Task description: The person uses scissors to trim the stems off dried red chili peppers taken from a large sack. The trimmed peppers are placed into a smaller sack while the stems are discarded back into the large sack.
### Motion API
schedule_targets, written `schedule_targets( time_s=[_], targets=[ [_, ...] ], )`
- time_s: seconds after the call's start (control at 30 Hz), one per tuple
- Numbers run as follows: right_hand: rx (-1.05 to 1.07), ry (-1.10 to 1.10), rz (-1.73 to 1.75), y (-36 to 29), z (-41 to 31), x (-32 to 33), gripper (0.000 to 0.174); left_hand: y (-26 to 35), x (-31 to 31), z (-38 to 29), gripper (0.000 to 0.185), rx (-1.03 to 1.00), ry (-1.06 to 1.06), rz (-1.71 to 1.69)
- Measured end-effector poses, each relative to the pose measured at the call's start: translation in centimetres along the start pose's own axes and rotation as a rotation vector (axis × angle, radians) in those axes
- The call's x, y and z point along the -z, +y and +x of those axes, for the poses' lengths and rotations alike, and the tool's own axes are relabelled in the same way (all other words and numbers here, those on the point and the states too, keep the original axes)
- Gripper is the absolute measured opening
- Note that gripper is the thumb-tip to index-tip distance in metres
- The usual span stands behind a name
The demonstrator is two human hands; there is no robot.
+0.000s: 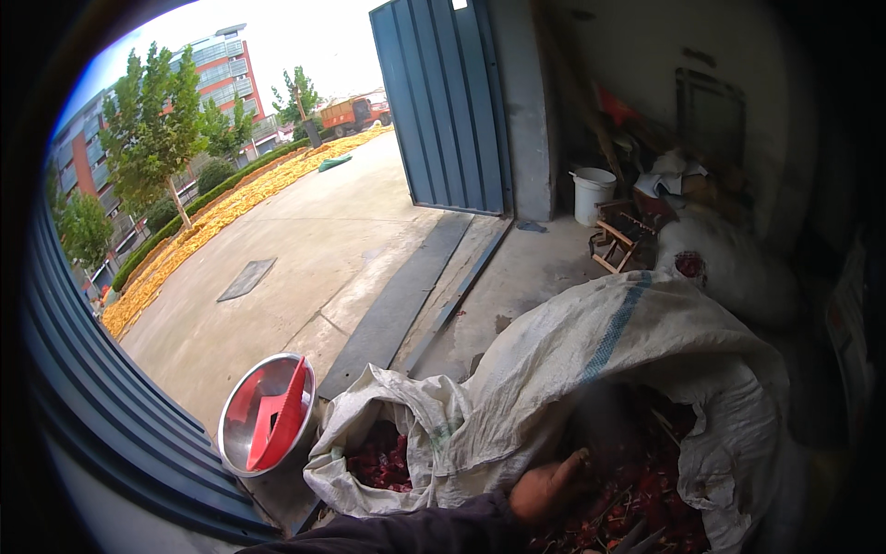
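My left hand, in a dark sleeve, reaches over dried red chili peppers in the mouth of a large white woven sack. Its thumb is raised; the other fingers are mostly hidden, and a dark blur lies just beyond it. Whether it grips anything cannot be told. At the bottom edge, what look like two scissor blades show among the peppers and stems. My right hand is out of view. Left of the large sack stands a smaller open woven sack, with dark red pepper pieces inside.
A metal basin holding a red plastic scoop sits at the left. Beyond are a blue metal door, a white bucket, a folding stool and another filled sack. Outside, yellow corn lines the paving.
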State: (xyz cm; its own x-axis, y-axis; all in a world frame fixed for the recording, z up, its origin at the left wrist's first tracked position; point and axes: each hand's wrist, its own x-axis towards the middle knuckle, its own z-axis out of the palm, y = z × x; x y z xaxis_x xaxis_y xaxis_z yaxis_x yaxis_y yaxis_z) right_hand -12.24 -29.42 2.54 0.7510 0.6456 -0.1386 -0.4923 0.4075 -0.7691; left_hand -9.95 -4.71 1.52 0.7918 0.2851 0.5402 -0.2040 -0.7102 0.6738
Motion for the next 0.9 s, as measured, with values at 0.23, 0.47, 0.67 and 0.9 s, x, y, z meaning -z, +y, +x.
schedule_targets(
  time_s=[0.23,0.47,0.67,0.9],
  targets=[
    [-0.006,0.011,0.006,0.1,-0.1,0.3,0.059,1.0,0.5,0.3,0.077,0.05,0.041,0.046],
    [0.021,-0.011,0.002,0.4,-0.1,0.6,0.058,0.5,1.0,0.1,0.076,0.028,-0.098,0.105],
    [0.029,-0.049,0.025,0.7,0.0,1.0,0.057,0.9,1.8,0.6,0.064,-0.053,-0.164,0.05],
    [0.034,-0.047,-0.05,0.7,0.1,1.1,0.059,1.7,1.8,1.0,0.061,-0.09,-0.032,0.057]
  ],
)
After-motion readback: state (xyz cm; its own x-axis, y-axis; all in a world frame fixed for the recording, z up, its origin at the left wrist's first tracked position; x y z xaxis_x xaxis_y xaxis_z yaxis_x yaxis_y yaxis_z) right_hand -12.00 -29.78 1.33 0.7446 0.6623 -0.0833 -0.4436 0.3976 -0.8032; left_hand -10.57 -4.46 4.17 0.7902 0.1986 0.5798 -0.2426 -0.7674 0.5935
